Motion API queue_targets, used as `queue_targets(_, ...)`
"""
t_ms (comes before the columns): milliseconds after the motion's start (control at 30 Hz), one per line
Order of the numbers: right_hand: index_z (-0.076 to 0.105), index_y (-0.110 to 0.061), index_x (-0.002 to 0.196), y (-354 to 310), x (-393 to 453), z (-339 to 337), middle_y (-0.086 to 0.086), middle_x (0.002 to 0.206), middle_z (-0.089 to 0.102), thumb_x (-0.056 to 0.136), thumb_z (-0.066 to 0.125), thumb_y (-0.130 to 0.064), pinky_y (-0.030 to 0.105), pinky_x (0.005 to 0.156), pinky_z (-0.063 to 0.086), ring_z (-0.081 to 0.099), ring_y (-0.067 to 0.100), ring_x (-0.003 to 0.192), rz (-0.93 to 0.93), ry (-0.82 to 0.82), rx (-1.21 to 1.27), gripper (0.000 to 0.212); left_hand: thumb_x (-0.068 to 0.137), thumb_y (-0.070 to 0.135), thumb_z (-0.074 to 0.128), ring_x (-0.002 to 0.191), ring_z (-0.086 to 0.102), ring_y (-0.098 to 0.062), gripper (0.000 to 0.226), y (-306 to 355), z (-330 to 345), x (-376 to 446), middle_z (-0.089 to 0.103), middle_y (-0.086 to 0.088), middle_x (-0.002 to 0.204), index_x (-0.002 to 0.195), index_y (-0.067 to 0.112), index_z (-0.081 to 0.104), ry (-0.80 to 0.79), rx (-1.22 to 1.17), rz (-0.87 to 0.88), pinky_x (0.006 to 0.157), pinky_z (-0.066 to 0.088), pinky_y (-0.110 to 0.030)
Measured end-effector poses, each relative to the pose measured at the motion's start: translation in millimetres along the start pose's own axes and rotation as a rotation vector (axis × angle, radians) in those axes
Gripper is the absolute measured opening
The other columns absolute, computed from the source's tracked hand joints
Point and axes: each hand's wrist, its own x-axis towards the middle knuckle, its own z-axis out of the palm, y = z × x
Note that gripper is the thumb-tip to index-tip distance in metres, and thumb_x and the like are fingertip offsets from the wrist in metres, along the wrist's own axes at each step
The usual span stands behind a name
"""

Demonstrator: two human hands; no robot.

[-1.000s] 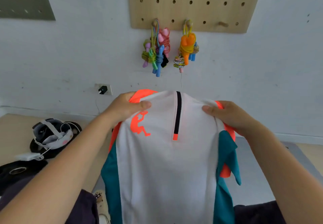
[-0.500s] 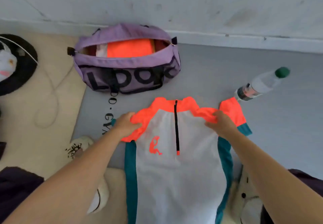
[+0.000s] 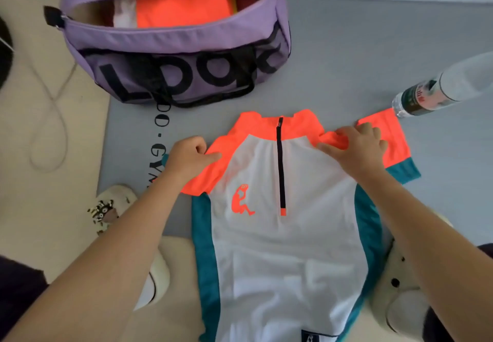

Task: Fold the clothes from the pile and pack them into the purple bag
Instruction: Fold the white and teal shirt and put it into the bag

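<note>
A: Only the head view to go on. What do you make of it?

B: The shirt (image 3: 282, 248) now lies front-up on the grey mat (image 3: 346, 61), collar towards the bag. A second ago it was held up in the air against the wall, so it has come down and been spread flat.

A: And the hands?

B: The left hand (image 3: 189, 155) pinches the orange shoulder on its side, thumb over the cloth. The right hand (image 3: 354, 147) grips the other shoulder, fingers curled into a bunched fold of orange. Neither has let go.

A: Half a second back they were already on the mat, no?

B: Yes, much the same hold. The camera has leaned in closer, and the right sleeve lies spread out beside the water bottle (image 3: 440, 88), its corner just short of the bottle's base.

A: Where is the bag?

B: The purple bag (image 3: 170, 48) stands just beyond the collar, unzipped, with an orange folded piece (image 3: 184, 5) and some white cloth already inside.

A: So what does that mean for the job?

B: I'd judge the laying-out done and the folding proper about to start, sleeves inward first. Some clothes are packed; this one is not yet folded. I can't see the pile from here.

A: Anything else about?

B: A cream slipper (image 3: 112, 205) by the left forearm, and a pale cord (image 3: 53, 117) on the floor to the left.
</note>
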Motion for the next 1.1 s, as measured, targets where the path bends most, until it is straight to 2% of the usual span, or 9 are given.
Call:
queue_targets(133, 0.066, -0.022, 0.083, -16, 11, 0, 0.002, 0.107, 0.052, 0.066, 0.076, -0.063, 0.040, 0.088, 0.028, 0.041, 0.028, 0.114, -0.046, -0.079, 0.056, 0.045, 0.069, 0.051, 0.081, 0.068, 0.052, -0.013, 0.042, -5, -14, 1, 0.056, 0.005, 0.074, 0.074, 0.019, 0.053, -0.206, 0.113, -0.105, 0.057, 0.037, -0.031)
queue_targets(233, 0.052, -0.024, 0.083, -30, 20, 4, -0.008, 0.081, 0.052, 0.070, 0.076, -0.059, 0.037, 0.081, 0.027, 0.051, 0.023, 0.091, 0.020, -0.200, 0.099, 0.044, 0.074, 0.062, 0.073, 0.061, 0.050, -0.017, 0.052, -7, -21, -2, 0.052, 0.003, 0.063, 0.060, 0.017, 0.049, -0.332, 0.257, -0.136, 0.054, 0.031, -0.032)
queue_targets(333, 0.048, -0.016, 0.083, -42, 29, 6, -0.002, 0.080, 0.054, 0.072, 0.080, -0.049, 0.032, 0.069, 0.042, 0.050, 0.021, 0.080, 0.138, -0.362, 0.192, 0.048, 0.083, 0.048, 0.072, 0.061, 0.041, -0.020, 0.053, -4, -25, 0, 0.040, 0.002, 0.059, 0.057, 0.018, 0.037, -0.299, 0.131, -0.078, 0.053, 0.027, -0.034)
queue_targets(433, 0.050, -0.015, 0.064, -49, 40, -3, 0.000, 0.060, 0.046, 0.078, 0.077, -0.036, 0.032, 0.051, 0.030, 0.046, 0.022, 0.069, 0.067, -0.334, 0.210, 0.037, 0.089, 0.040, 0.067, 0.063, 0.037, -0.022, 0.051, 8, -33, 12, 0.035, 0.000, 0.059, 0.059, 0.017, 0.032, -0.118, 0.029, 0.037, 0.055, 0.025, -0.037)
queue_targets(567, 0.061, -0.005, 0.100, -58, 48, -13, 0.020, 0.098, 0.061, 0.084, 0.070, -0.031, 0.039, 0.073, 0.037, 0.057, 0.035, 0.095, 0.034, 0.036, 0.243, 0.032, 0.087, 0.044, 0.067, 0.071, 0.050, -0.022, 0.034, 8, -42, 23, 0.051, 0.001, 0.070, 0.077, 0.018, 0.048, 0.242, -0.107, 0.065, 0.067, 0.039, -0.039)
queue_targets(700, 0.046, -0.008, 0.133, -71, 16, -8, 0.019, 0.130, 0.048, 0.079, 0.073, -0.038, 0.048, 0.097, 0.035, 0.044, 0.038, 0.121, -0.055, 0.224, 0.082, 0.067, 0.074, 0.059, 0.073, 0.095, 0.058, -0.022, 0.044, -16, -43, 21, 0.063, 0.003, 0.096, 0.096, 0.022, 0.064, 0.140, 0.079, -0.024, 0.087, 0.047, -0.041)
queue_targets(867, 0.044, -0.011, 0.141, -102, -38, 35, 0.014, 0.148, 0.039, 0.081, 0.069, -0.050, 0.049, 0.103, 0.031, 0.034, 0.035, 0.138, -0.424, 0.010, -0.082, 0.075, 0.067, 0.051, 0.082, 0.104, 0.050, -0.024, 0.036, -43, -46, 10, 0.047, 0.001, 0.098, 0.076, 0.022, 0.062, 0.040, 0.240, -0.039, 0.090, 0.043, -0.039)
queue_targets(1033, 0.038, -0.017, 0.147, -119, -65, 74, 0.012, 0.158, 0.026, 0.084, 0.060, -0.059, 0.057, 0.112, 0.022, 0.019, 0.035, 0.147, -0.465, -0.133, -0.163, 0.079, 0.077, 0.023, 0.078, 0.053, 0.037, -0.005, 0.040, -34, -61, 9, 0.041, 0.008, 0.062, 0.062, 0.022, 0.041, -0.031, -0.182, -0.052, 0.053, 0.030, -0.025)
queue_targets(1100, 0.042, -0.017, 0.146, -124, -67, 80, 0.012, 0.157, 0.030, 0.084, 0.059, -0.061, 0.059, 0.110, 0.025, 0.024, 0.036, 0.146, -0.461, -0.099, -0.181, 0.077, 0.081, 0.021, 0.073, 0.055, 0.041, -0.006, 0.028, -32, -70, 11, 0.045, 0.008, 0.064, 0.071, 0.021, 0.047, 0.148, -0.205, -0.086, 0.053, 0.034, -0.025)
